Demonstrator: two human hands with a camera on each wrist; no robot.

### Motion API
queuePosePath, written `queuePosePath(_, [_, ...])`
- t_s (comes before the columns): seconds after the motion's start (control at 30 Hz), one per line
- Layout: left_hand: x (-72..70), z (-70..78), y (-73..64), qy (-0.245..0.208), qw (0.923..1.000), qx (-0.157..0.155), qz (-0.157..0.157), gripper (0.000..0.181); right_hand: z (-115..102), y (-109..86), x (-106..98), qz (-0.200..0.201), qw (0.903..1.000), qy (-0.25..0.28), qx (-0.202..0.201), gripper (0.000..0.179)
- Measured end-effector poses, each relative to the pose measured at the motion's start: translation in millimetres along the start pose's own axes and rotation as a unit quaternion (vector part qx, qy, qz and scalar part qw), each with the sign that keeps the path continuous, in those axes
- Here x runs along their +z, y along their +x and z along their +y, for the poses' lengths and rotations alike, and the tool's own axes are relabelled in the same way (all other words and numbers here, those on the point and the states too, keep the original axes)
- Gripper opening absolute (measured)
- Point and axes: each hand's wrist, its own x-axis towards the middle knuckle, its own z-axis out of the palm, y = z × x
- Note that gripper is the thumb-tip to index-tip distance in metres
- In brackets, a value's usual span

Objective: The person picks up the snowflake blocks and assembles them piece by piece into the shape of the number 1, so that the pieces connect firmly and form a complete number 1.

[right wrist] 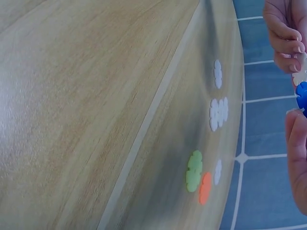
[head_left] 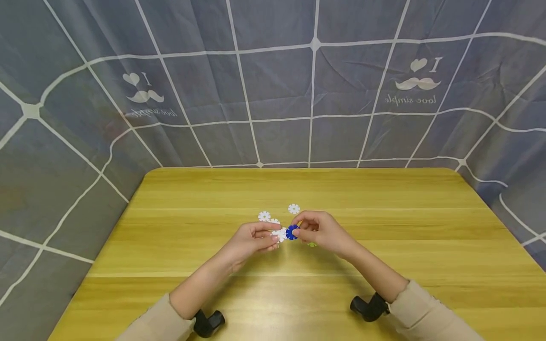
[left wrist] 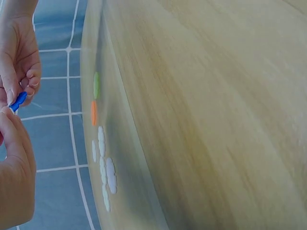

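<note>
Over the far half of the table, both hands meet in front of the body. My left hand (head_left: 256,239) pinches a white snowflake disc (head_left: 280,234) with notched, petal-like edges. A blue snowflake disc (head_left: 292,232) is pinched between thumb and fingertips of my right hand (head_left: 324,232). The two discs meet edge to edge in the head view. From the right wrist, the blue disc (right wrist: 302,96) shows right below the white disc (right wrist: 301,72). Fingers cover part of each disc. In the left wrist view the blue disc (left wrist: 19,100) appears edge-on between the hands.
Several loose white discs (head_left: 264,216) lie on the wooden table (head_left: 273,293) beyond the hands, one apart (head_left: 293,208). A green disc (right wrist: 194,171) and an orange disc (right wrist: 205,188) lie close together there. A grey checked curtain (head_left: 277,94) hangs behind the table's far edge.
</note>
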Motion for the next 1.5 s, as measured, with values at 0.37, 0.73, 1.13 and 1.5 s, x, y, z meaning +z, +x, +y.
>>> queuePosePath(0.37, [1.8, -4.4, 1.4, -0.017, 0.9998, 0.0, -0.012, 0.034, 2, -1.4, 0, 0.016, 0.9988, -0.037, -0.027, 0.009])
queuePosePath(0.73, [2.8, -6.8, -1.6, -0.033, 0.9994, -0.007, -0.01, 0.035, 0, -2.3, 0, 0.011, 0.9979, -0.052, -0.039, 0.008])
queuePosePath(1.13, [9.4, -5.2, -2.9, -0.046, 0.9989, 0.001, 0.001, 0.034, 0, -6.2, 5, 0.03, 0.9956, -0.07, -0.054, 0.008])
queuePosePath(1.5, [20.6, -1.0, -6.7, -0.01, 0.999, 0.023, 0.036, 0.03, -3, -9.7, 8, 0.044, 0.989, -0.103, -0.097, 0.008])
